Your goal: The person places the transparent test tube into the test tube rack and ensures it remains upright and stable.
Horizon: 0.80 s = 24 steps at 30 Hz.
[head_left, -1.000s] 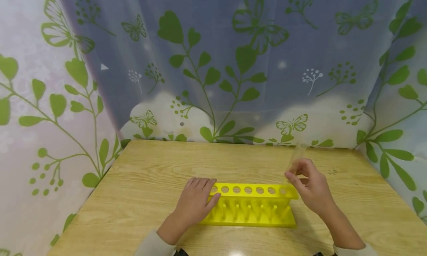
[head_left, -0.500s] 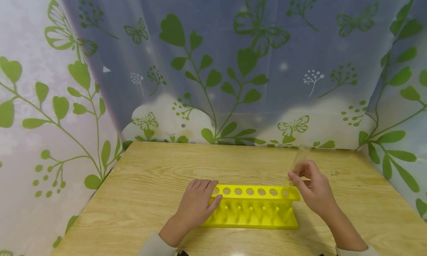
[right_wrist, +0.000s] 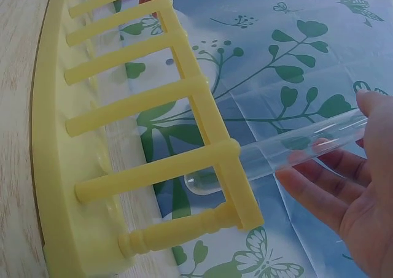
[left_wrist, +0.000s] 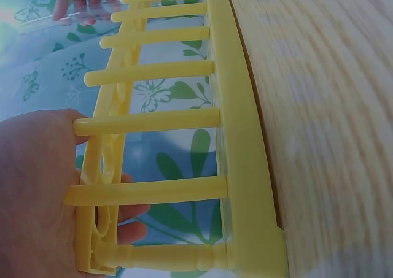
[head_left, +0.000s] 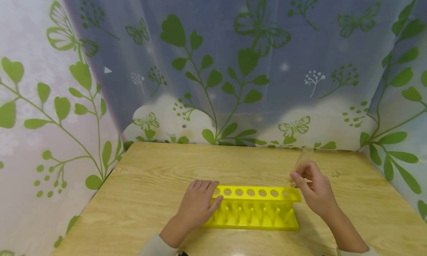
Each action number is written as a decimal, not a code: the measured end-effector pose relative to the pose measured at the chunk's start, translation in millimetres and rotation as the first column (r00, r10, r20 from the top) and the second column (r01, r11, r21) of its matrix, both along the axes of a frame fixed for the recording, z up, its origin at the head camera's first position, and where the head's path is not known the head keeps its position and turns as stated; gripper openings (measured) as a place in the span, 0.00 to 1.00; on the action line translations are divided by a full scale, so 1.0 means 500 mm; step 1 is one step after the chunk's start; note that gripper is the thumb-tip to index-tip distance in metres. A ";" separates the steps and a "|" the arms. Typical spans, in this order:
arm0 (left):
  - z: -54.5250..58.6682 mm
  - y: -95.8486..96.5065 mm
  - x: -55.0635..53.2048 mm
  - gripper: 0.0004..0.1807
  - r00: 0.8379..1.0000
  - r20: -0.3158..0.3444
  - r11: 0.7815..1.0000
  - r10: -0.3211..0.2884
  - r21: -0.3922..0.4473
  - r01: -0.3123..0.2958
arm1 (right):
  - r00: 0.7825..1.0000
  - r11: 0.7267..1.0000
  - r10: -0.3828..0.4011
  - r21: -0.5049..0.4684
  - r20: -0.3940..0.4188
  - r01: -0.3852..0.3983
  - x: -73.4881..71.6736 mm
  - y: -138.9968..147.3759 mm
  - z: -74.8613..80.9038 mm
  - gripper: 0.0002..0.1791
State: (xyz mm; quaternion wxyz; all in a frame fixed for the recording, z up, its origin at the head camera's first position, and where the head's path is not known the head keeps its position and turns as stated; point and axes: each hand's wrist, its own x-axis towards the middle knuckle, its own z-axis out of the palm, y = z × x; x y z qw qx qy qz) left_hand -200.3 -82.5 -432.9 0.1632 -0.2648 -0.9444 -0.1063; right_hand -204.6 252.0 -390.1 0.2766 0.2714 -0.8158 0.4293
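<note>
A yellow test tube rack [head_left: 253, 224] stands on the wooden table, with a row of round holes along its top and upright pegs below. My left hand [head_left: 197, 202] grips the rack's left end, fingers over the far edge of the top and thumb at the near side. At the other end, my right hand [head_left: 317, 191] pinches a clear test tube [head_left: 303, 157] between thumb and fingers. The tube leans toward the back right. In the right wrist view, its rounded bottom [right_wrist: 202, 181] shows below the top bar, apparently through the rightmost hole.
The wooden table [head_left: 160, 167] extends around the rack to a curtain [head_left: 200, 81] printed with leaves and butterflies at the back. Similar patterned cloth hangs at both sides.
The head view has shifted slightly. Both hands, the rack and the test tube keep nearly the same places relative to one another.
</note>
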 end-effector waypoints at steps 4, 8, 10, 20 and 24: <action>0.000 0.002 -0.001 0.26 1.000 0.012 1.000 0.002 0.002 -0.002 | 1.000 1.000 0.001 0.012 -0.009 -0.001 -0.002 0.005 -0.003 0.07; -0.002 0.002 -0.001 0.26 1.000 0.008 1.000 0.003 -0.002 -0.003 | 1.000 1.000 -0.001 0.001 -0.005 0.001 -0.003 0.006 -0.007 0.06; -0.002 0.001 0.001 0.26 1.000 0.017 1.000 0.004 -0.001 -0.004 | 1.000 1.000 -0.001 -0.006 -0.002 0.001 -0.002 0.005 -0.008 0.06; -0.002 0.002 0.002 0.27 1.000 0.027 1.000 0.010 -0.011 -0.009 | 0.995 0.999 -0.029 -0.036 0.091 0.032 0.002 0.001 -0.008 0.05; -0.001 0.002 0.001 0.27 1.000 0.016 1.000 0.011 -0.010 -0.011 | 0.996 0.999 -0.030 -0.024 0.085 0.032 0.000 0.000 -0.005 0.06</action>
